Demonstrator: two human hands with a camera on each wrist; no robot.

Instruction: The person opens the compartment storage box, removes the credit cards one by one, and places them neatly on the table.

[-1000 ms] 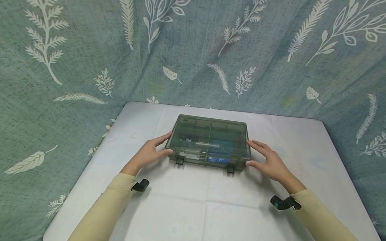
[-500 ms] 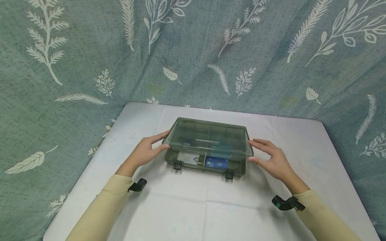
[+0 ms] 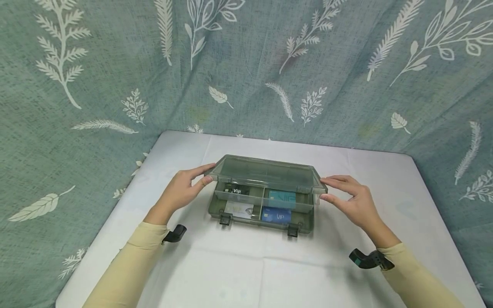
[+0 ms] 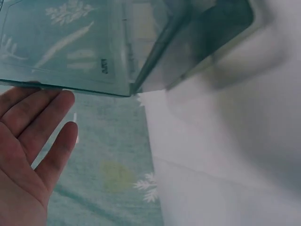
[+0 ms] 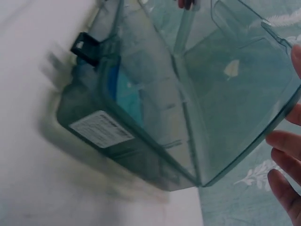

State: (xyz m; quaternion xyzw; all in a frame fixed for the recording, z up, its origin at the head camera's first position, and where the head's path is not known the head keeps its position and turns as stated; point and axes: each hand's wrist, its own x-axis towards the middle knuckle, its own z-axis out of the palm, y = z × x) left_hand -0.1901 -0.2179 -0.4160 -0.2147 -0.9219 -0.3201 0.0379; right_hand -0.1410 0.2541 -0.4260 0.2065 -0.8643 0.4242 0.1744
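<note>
A box (image 3: 304, 217) on the table (image 3: 227, 273) is apparently being opened: its tilted lid (image 3: 265, 171) is being supported, ungrasped, by the straight-fingered left hand (image 3: 175, 194) at nine o'clock and, likewise, the right hand (image 3: 352, 201) at three; further raising toward twelve is presumably being required.

Label (image 5: 101, 129) on box (image 5: 141, 156) illegibly blurred

Black card (image 3: 236, 189) “Vip”, blue card (image 3: 276, 215) “VIP”
</note>
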